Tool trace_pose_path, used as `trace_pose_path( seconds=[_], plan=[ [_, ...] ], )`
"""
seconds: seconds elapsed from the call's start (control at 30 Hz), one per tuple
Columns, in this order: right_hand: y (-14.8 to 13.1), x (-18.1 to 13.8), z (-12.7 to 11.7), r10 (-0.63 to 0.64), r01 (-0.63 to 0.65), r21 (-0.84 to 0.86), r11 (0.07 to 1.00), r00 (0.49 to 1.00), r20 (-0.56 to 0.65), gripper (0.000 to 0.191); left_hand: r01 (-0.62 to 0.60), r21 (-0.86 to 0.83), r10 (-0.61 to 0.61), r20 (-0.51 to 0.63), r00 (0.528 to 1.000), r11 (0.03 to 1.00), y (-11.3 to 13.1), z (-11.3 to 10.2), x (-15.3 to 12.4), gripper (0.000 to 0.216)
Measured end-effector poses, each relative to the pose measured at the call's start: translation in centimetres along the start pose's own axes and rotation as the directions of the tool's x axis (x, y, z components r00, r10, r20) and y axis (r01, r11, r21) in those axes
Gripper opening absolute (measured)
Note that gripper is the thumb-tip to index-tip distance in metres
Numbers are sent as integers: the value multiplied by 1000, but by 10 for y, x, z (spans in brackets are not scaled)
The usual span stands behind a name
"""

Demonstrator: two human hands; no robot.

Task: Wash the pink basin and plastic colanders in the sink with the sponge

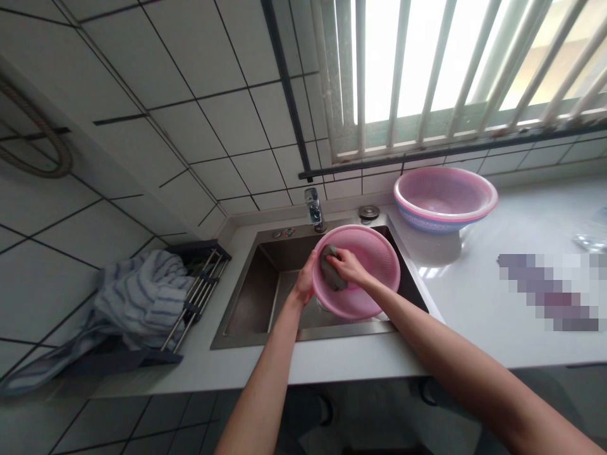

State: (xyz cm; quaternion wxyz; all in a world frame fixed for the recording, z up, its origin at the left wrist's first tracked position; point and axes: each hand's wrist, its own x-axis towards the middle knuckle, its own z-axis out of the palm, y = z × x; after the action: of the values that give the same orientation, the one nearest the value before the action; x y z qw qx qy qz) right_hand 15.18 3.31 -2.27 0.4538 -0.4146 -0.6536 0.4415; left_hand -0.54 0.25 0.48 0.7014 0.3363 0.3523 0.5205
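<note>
A pink plastic colander (374,265) is tilted over the steel sink (256,303). My left hand (304,284) grips its left rim with fingers wrapped round the edge. My right hand (345,265) is closed on a dark grey scouring pad (331,270), pressed against the inside of the colander near its left side. Both forearms reach in from the bottom of the view.
A tap (313,210) stands behind the sink. A second pink basin (443,197) sits on the white counter (474,297) at the back right. A striped cloth (142,297) lies over a dark drying rack (199,284) at the left. Tiled walls and a barred window rise behind.
</note>
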Motion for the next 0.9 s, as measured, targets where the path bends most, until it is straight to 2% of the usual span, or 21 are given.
trace_pose_path(
  seconds=[0.07, 0.1, 0.2, 0.27, 0.43, 0.47, 0.6, 0.63, 0.8, 0.83, 0.9],
  plan=[
    [-2, 0, -2, -21, 24, 25, 999, 993, -113, 27, -3, -19, 4, 23, 1000, 1000, 0, 1, 0, 47],
    [-3, 0, -2, -20, 23, 31, 999, 995, -102, 28, -6, -21, 6, 21, 1000, 1000, 0, 1, 0, 46],
    [-4, -3, 2, 5, -5, -4, 1000, 995, 95, 28, -8, 4, 8, -13, 1000, 1000, -1, -1, 2, 45],
    [-4, -3, 4, 9, -5, -28, 1000, 988, 154, 28, 0, 21, 0, -28, 1000, 1000, -1, -2, 2, 45],
    [-8, 0, 0, -72, 77, 119, 990, 996, -49, 29, 33, -28, -32, 33, 999, 999, -1, 2, 1, 48],
    [-9, -1, -1, -70, 75, 142, 987, 997, -35, 30, 45, -30, -44, 39, 998, 999, -1, 3, 1, 48],
    [-15, -5, 2, -35, 13, 109, 994, 978, 206, 33, 84, 5, -84, -14, 996, 996, 1, 3, 0, 51],
    [-16, -5, 2, -36, 14, 104, 995, 977, 212, 33, 84, 11, -84, -26, 996, 996, 1, 3, 1, 51],
    [-20, -4, 0, -75, 82, 152, 985, 996, -51, 31, 47, 15, -47, -4, 999, 999, -2, 3, 2, 44],
    [-20, -4, 0, -69, 75, 150, 986, 997, -42, 31, 50, 16, -50, -5, 999, 999, -2, 2, 2, 43],
    [-19, -6, 1, -56, 45, 127, 991, 995, 80, 31, 59, 23, -58, -29, 998, 998, -2, 0, 2, 45]
  ],
)
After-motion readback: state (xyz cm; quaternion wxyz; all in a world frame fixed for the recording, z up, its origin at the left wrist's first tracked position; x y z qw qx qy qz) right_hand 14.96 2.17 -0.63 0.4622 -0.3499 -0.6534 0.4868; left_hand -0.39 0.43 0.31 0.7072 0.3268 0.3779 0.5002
